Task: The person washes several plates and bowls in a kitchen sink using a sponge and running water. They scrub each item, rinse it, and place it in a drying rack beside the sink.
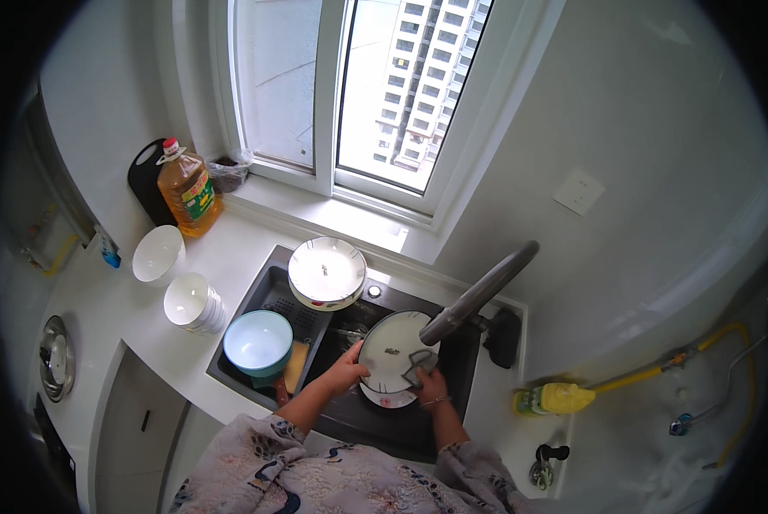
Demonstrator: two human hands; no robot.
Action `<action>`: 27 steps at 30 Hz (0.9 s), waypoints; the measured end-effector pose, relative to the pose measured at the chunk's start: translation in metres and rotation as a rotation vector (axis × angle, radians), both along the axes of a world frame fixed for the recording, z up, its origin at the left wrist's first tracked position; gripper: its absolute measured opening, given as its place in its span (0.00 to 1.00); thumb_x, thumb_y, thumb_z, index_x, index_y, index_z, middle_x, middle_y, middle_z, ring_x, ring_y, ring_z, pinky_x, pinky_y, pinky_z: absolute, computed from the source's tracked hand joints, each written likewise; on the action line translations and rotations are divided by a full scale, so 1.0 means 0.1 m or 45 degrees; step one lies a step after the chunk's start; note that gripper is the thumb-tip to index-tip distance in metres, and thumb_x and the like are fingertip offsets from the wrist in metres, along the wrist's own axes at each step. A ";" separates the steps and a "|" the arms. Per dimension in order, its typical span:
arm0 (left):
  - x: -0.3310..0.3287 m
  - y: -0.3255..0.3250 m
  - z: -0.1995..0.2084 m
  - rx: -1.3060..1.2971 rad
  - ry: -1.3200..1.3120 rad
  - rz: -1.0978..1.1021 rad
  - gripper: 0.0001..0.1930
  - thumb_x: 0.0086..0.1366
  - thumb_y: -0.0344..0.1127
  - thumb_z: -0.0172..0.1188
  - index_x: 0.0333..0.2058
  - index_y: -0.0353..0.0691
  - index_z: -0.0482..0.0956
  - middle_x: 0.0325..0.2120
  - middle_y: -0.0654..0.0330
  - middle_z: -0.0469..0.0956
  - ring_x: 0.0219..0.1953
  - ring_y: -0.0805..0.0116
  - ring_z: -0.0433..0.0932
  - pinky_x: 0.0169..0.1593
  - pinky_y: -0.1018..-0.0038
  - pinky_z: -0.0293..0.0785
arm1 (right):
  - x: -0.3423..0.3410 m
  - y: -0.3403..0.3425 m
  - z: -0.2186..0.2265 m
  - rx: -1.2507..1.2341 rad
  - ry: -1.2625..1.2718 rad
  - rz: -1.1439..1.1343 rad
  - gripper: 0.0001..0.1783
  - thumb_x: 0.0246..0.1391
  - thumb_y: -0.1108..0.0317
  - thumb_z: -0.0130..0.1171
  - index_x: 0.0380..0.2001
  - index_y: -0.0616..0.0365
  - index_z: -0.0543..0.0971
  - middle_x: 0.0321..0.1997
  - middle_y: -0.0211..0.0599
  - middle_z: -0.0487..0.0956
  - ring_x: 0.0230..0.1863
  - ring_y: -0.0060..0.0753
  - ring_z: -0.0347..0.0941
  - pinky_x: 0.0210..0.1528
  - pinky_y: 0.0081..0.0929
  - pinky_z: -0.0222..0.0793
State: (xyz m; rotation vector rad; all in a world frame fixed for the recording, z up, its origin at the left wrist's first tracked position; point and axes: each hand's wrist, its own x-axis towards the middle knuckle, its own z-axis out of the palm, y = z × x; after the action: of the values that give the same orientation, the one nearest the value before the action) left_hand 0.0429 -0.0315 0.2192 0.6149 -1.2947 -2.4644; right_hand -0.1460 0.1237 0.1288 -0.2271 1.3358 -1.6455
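1. One white plate (388, 341) is held over the right basin of the sink (363, 433); its left edge is gripped by the left hand (347, 370).
2. By the right hand (433, 387), a grey cloth (420, 364) is held against the plate's lower right part; the wiping of this plate is judged to be under way, not finished.
3. Below the plate, inside the sink, a second dish (390, 399) with a patterned rim is partly seen; its turn is judged not yet done.
4. At the far side of the sink's left compartment, stacked white dishes (327, 270) are set; nearer, a light-blue bowl (258, 341) is placed. Left of the sink, a stack of white bowls (191, 301) and a lone white bowl (159, 255) are stood. Whether any of these are already cleaned cannot be told.
5. The plate's underside and most of the second dish are hidden. A red-handled item (281, 391) in the sink is largely covered by the light-blue bowl. Whether water is being run from the faucet (487, 287) over the sink cannot be made out.
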 end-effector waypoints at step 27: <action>0.56 0.24 -0.17 -1.165 -0.459 0.394 0.15 0.63 0.41 0.48 0.38 0.35 0.73 0.23 0.51 0.74 0.24 0.57 0.76 0.29 0.69 0.70 | 0.20 0.04 0.03 0.000 0.196 -0.044 0.14 0.53 0.76 0.49 0.45 0.57 0.69 0.43 0.36 0.73 0.42 0.37 0.72 0.39 0.38 0.76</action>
State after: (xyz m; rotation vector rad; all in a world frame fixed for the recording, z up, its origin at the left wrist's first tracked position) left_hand 0.0992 -0.0072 0.2020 0.9067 -2.0462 -1.3196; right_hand -0.1260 0.1273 0.1322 -0.3383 1.4617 -1.6844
